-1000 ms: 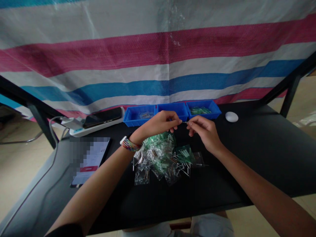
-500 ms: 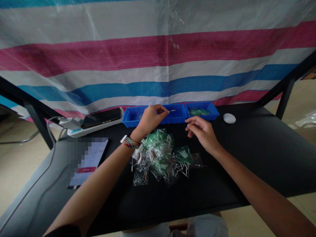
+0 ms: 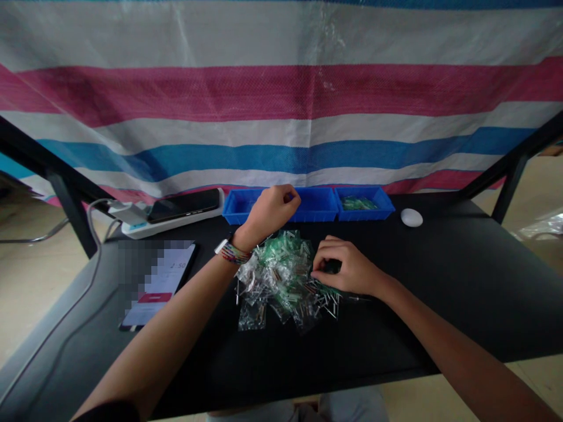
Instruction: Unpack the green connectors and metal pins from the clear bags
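A heap of small clear and green plastic bags (image 3: 281, 266) with loose metal pins (image 3: 329, 302) lies on the black table. My right hand (image 3: 352, 269) is at the heap's right edge, thumb and fingertips pinched together; what sits between them is hidden. Over the near side of a long blue tray (image 3: 316, 205) is my left hand (image 3: 272, 210), its fingers curled into a ring and closed at the tips. Anything it holds cannot be made out. A woven bracelet and a white-faced band circle the left wrist.
A shorter blue tray (image 3: 367, 217) with green bags (image 3: 358, 203) adjoins the long one. To its right lies a white mouse-like object (image 3: 411, 217). On the left are a phone (image 3: 185, 206) on a white power strip (image 3: 176, 224), a lit tablet-like screen (image 3: 165, 281) and a cable (image 3: 94, 264).
My right hand has come down and left onto the heap, its fingers closing into a pinch. A slim metal piece seen by my left fingertips no longer shows; the left hand has hardly moved.
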{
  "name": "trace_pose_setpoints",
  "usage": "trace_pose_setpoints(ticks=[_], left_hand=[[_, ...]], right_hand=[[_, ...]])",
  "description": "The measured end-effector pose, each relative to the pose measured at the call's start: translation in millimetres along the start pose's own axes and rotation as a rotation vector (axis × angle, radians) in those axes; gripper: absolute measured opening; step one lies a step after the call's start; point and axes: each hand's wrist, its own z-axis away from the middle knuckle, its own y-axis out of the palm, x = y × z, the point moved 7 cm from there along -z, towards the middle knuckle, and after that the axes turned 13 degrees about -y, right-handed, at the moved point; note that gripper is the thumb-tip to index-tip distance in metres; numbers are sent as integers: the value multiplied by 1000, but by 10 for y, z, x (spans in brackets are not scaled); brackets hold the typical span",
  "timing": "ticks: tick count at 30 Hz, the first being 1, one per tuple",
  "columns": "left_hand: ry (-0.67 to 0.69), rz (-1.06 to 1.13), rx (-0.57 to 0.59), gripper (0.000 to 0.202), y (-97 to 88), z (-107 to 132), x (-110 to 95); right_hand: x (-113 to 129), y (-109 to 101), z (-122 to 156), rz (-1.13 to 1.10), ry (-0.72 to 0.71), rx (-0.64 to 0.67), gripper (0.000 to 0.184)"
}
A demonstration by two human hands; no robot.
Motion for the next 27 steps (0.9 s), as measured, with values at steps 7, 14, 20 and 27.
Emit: trace_pose_setpoints(ticks=[7,14,20,27], left_hand=[[2,36,18,18,-28,0,-28],[24,47,29,18,-47,-13,-32],[32,49,24,18,-98,6,-62],[67,58,17,21,-132,-1,-50]], right_hand=[[3,107,24,160,23,120,27],[-16,85,24,174,57,110,21],[-39,71,15,183,72,78,26],[-52,68,31,197,78,124,20]])
